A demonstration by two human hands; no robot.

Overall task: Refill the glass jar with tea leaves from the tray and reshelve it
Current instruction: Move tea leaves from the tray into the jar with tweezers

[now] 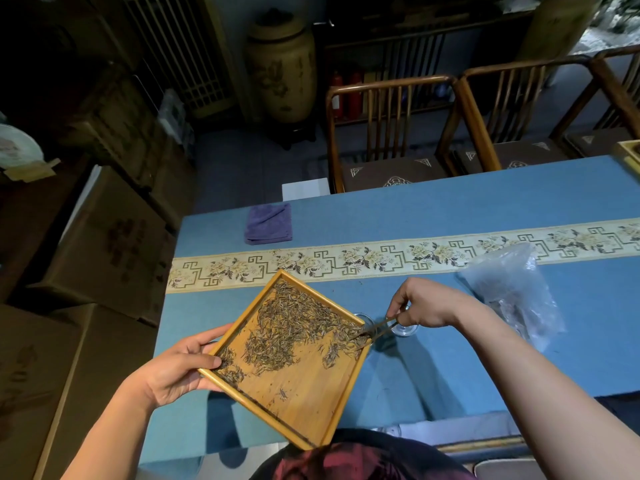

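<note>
My left hand (180, 370) grips the left corner of a square bamboo tray (304, 407), held tilted above the blue table with its right corner lowest. Dry tea leaves (294, 327) lie scattered across the tray's upper half. My right hand (426, 306) pinches wooden tongs (375, 331) whose tips rest among the leaves at the tray's right corner. A glass jar (405, 329) stands on the table just behind that corner, mostly hidden by my right hand and the tray; only parts of its clear rim show.
A crumpled clear plastic bag (512, 292) lies to the right of my right hand. A folded purple cloth (268, 223) sits at the far left of the table. Wooden chairs (391, 133) line the far side. Cardboard boxes (104, 237) stack on the left.
</note>
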